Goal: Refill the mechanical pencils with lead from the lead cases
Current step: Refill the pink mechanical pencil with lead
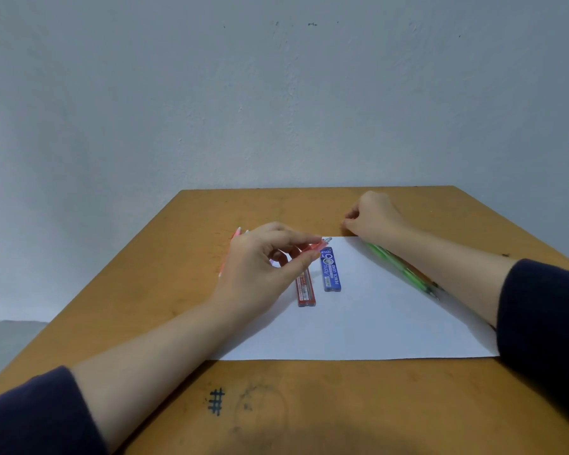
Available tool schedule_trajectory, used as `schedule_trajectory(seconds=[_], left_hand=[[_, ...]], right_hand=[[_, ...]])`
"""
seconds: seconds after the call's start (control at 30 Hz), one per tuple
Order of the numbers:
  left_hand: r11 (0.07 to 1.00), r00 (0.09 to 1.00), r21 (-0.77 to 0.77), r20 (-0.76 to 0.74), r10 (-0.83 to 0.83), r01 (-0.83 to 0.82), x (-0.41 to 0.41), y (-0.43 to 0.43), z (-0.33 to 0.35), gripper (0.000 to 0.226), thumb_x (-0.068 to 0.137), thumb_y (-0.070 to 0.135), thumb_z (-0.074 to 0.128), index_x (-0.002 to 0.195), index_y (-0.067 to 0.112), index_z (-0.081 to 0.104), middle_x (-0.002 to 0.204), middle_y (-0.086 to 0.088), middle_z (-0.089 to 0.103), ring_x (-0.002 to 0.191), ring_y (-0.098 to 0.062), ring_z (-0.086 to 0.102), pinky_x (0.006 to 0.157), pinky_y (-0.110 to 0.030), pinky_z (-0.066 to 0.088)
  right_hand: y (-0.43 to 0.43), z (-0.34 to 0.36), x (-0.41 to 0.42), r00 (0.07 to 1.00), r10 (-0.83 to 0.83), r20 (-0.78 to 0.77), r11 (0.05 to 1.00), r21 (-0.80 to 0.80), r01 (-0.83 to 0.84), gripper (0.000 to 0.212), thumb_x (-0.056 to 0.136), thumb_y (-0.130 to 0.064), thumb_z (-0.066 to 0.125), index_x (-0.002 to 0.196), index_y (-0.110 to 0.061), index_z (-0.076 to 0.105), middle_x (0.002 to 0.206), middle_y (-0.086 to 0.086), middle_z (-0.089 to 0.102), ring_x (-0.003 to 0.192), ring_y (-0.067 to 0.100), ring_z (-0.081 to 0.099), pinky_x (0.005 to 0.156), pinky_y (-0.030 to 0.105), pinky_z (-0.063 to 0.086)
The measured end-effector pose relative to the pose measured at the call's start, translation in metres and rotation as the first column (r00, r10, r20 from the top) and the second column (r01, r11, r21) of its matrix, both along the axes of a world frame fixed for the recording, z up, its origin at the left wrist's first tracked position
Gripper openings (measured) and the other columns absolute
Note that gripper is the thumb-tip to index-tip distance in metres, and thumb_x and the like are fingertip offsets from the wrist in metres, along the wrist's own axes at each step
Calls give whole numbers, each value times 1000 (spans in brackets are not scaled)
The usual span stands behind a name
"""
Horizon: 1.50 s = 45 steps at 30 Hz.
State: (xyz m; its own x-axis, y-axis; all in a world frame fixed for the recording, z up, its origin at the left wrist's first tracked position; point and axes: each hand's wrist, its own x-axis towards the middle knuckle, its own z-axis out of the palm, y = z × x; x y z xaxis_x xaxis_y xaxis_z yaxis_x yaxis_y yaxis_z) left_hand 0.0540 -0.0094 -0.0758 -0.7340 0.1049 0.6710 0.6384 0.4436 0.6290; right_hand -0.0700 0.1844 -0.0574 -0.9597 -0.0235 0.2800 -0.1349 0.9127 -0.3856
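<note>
**Left hand pinches a red pencil above the lead cases**

At the near edge of the brown wooden table (342, 405) a black hash mark (216, 401) is inked on the surface beside faint pencil scribbles. Two forearms in dark navy sleeves (30, 418) reach forward from the lower corners.

A white sheet of paper (358, 323) lies flat in the middle of the table. On it, side by side and just apart, lie a slim red translucent lead case (306, 292) and a blue lead case printed "PENCIL LEAD" (331, 272), both lengthwise away from the viewer, the red one nearer and to the left.

The left hand (266, 261) hovers over the far end of the red case. Its thumb and forefinger are pressed together on a red translucent mechanical pencil (314, 247), whose white end pokes out toward the blue case; the other fingers curl underneath.

On the right side of the paper, bright green mechanical pencils (395, 262) lie diagonally, partly hidden by the right forearm, with an orange one just beside them. Behind the left hand, pale pink pencils (238, 232) rest on the bare wood.

Farther back, the right hand (372, 216) sits at the paper's far edge with fingers curled inward; whether they pinch anything is too small to tell.

A pale grey wall (276, 93) rises behind the table.
</note>
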Motion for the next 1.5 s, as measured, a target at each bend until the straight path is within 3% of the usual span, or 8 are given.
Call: schedule_trajectory(seconds=[0.1,0.2,0.57,0.77,0.93,1.1,1.4,1.5], left_hand=[[1000,1000,13,-5,-20,20,0,0,1,26,76,47,63,101,41,69,84,13,68,71,-13,64,73,-49,51],[1000,1000,5,4,-20,20,-1,-1,-1,22,77,48,63,98,44,68,85,15,67,72,-12,64,81,-56,48],[999,999,32,3,-42,42,-2,-1,-1,25,76,44,64,100,40,69,85,13,67,71,-11,63,69,-41,51],[998,999,50,-10,-41,41,-2,-2,-1,22,76,44,65,96,39,72,84,12,68,69,-8,62,65,-35,51],[999,1000,44,2,-24,24,-3,-4,0,20,76,47,66,92,38,73,84,13,68,70,-10,63,73,-48,51],[999,1000,43,-5,-28,28,-2,-5,3,15,77,37,71,91,35,74,84,9,70,73,-13,65,66,-40,52],[1000,1000,30,24,-4,4,-4,-6,0,14,76,40,71,89,38,75,87,12,70,74,-11,65,79,-48,51],[1000,999,20,28,-20,20,-2,-5,3,19,78,24,74,92,36,73,87,7,70,74,-8,64,72,-37,52]], right_hand=[[-1,-4,-7,999,-53,5,998,38,52,12,79,-18,66,80,-11,75,86,7,71,81,25,65,73,33,55],[-3,-9,-9,995,-98,-23,993,57,99,13,75,-16,65,80,-8,73,79,7,71,75,26,65,70,36,57],[-3,-10,-6,987,-154,-39,985,69,157,11,80,-18,66,81,-10,73,84,6,70,78,27,64,67,31,53],[-1,-1,11,995,87,-48,972,-214,-96,6,81,-18,72,80,-14,76,73,-5,67,68,7,59,64,21,44],[-6,14,37,979,179,-100,872,-445,-205,4,79,-16,75,78,-21,75,69,-10,67,66,1,58,61,13,42],[-8,19,62,956,281,-87,735,-620,-272,6,76,-16,78,79,-20,76,74,-2,73,63,-1,59,59,11,42],[7,3,91,940,255,-228,624,-703,-340,20,79,-11,75,75,-31,74,79,-15,73,78,-3,66,74,9,48],[15,-6,95,931,257,-258,627,-689,-364,20,79,-8,74,77,-29,74,81,-12,73,81,1,66,77,12,49]])
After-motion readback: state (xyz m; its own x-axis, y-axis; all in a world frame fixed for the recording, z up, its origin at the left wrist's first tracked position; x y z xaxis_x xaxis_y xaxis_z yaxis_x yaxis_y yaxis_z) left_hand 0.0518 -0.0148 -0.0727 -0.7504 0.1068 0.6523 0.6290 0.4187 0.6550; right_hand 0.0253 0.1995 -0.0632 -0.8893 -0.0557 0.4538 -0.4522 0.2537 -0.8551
